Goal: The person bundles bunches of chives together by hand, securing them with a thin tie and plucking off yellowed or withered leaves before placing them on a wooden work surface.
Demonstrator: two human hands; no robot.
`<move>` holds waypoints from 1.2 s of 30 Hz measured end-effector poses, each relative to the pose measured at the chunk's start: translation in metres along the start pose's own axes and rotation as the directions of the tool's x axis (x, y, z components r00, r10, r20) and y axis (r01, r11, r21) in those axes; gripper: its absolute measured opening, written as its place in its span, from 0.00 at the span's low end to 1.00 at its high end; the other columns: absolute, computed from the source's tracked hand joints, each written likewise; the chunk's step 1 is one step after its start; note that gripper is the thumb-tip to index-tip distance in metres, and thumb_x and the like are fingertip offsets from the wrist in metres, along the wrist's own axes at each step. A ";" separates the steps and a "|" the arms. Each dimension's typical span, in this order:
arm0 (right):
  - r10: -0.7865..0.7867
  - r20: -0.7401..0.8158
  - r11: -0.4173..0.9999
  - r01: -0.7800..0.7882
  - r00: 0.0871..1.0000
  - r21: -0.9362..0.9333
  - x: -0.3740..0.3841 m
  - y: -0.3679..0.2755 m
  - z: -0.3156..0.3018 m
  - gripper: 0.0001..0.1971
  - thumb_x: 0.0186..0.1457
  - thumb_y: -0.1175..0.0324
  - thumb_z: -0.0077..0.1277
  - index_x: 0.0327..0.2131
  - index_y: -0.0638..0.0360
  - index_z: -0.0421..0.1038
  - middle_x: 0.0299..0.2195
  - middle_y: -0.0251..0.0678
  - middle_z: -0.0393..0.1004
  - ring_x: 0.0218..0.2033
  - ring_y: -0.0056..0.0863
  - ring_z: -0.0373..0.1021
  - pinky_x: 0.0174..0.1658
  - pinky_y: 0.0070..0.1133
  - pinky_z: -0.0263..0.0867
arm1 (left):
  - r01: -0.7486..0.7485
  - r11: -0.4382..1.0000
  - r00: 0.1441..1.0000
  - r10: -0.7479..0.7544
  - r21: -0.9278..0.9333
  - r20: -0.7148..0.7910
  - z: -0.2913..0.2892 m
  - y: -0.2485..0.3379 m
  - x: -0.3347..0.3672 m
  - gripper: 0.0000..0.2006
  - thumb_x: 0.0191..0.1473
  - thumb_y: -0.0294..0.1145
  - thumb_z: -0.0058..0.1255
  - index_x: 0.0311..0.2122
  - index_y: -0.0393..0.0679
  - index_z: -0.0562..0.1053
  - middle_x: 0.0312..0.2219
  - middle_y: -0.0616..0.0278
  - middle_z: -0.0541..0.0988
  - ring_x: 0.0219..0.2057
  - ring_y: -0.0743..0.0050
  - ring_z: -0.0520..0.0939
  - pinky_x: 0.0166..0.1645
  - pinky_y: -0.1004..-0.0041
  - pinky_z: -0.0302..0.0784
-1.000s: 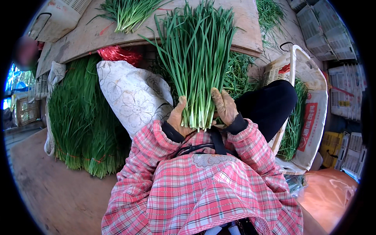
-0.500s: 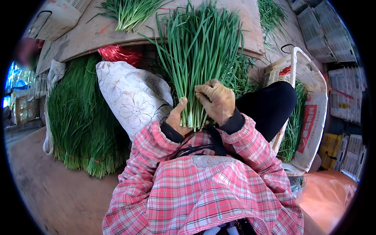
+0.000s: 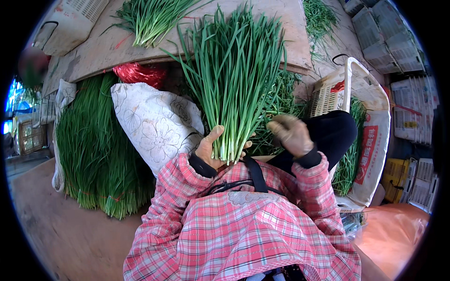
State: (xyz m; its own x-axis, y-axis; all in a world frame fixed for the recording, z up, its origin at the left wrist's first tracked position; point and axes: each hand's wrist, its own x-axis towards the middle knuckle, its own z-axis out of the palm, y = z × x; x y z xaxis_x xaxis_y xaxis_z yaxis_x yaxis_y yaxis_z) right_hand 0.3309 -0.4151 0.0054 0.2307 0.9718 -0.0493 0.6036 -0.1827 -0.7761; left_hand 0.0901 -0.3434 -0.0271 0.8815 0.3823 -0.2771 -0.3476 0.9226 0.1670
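A thick bunch of garlic chives point(image 3: 236, 79) stands fanned out in front of me, with its pale cut ends toward my lap. My left hand point(image 3: 211, 149) is wrapped around the stems near those ends; its thumb lies on the near side and fingertips show past the right edge. To the right of the bunch, apart from it, my right hand point(image 3: 291, 135) hangs over my dark trouser leg. Motion blurs its fingers, so whether it holds anything is unclear.
Tied chive bundles point(image 3: 101, 150) stand at the left beside a flower-patterned white cloth point(image 3: 157, 124). Red tying strips point(image 3: 139, 75) lie by the wooden board point(image 3: 105, 44), which bears another chive pile point(image 3: 152, 21). At right stands a white basket point(image 3: 348, 89) with chives; loose greens point(image 3: 281, 100) lie behind my knee.
My right hand has left the stems and moved right and slightly down. The left hand keeps its hold, and more of the lower stems now show.
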 end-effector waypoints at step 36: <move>-0.221 0.337 0.505 -0.189 0.915 0.843 0.016 -0.081 0.076 0.20 0.45 0.69 0.62 0.42 0.61 0.67 0.31 0.31 0.74 0.31 0.20 0.69 0.34 0.20 0.68 | -0.113 0.608 0.963 0.262 0.786 -0.065 0.059 0.041 -0.064 0.20 0.38 0.16 0.50 0.42 0.32 0.67 0.27 0.54 0.75 0.23 0.70 0.77 0.26 0.74 0.72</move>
State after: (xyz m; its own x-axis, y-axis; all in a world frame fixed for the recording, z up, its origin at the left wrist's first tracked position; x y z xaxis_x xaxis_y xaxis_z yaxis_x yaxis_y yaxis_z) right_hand 0.2277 -0.3735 0.0204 -0.1799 0.9800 -0.0853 -0.3819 -0.1495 -0.9120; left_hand 0.0384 -0.3335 0.0536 0.7373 0.6129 -0.2842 -0.0599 0.4783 0.8762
